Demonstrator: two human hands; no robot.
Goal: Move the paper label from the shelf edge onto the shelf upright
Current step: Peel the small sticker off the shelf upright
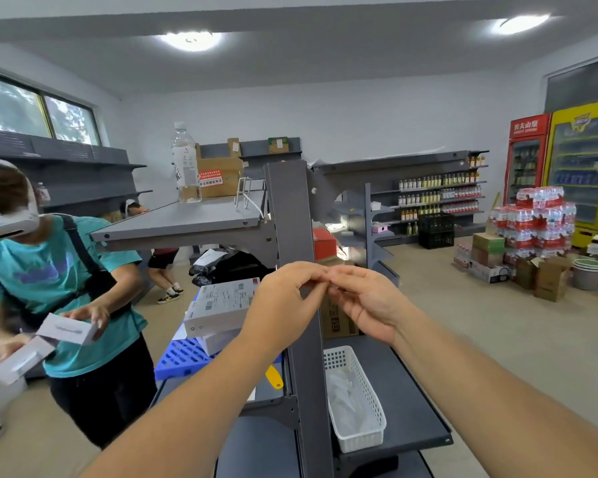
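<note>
While both hands meet in front of the shelf upright (292,215), we read this as the label step: left hand (283,305) and right hand (366,301) have their fingers (316,272) pressed together tip to tip, pinching something tiny between them. We can't actually see the paper label; it's hidden in the pinch or too small to tell, so whether it's already touching the upright is unclear.

To do it well, our take: keep one hand anchoring a corner, lay the label flat on the upright's front face, smooth from one edge outward, avoid creases.

Surface: grey metal post, plain front, shelf (187,219) to its left carrying a water bottle (186,163) and a cardboard box (218,175). White basket (356,401) sits near, right of the post. Room: small shop, another person (59,288) at left handling white boxes, drink fridges (567,167) far right.
</note>
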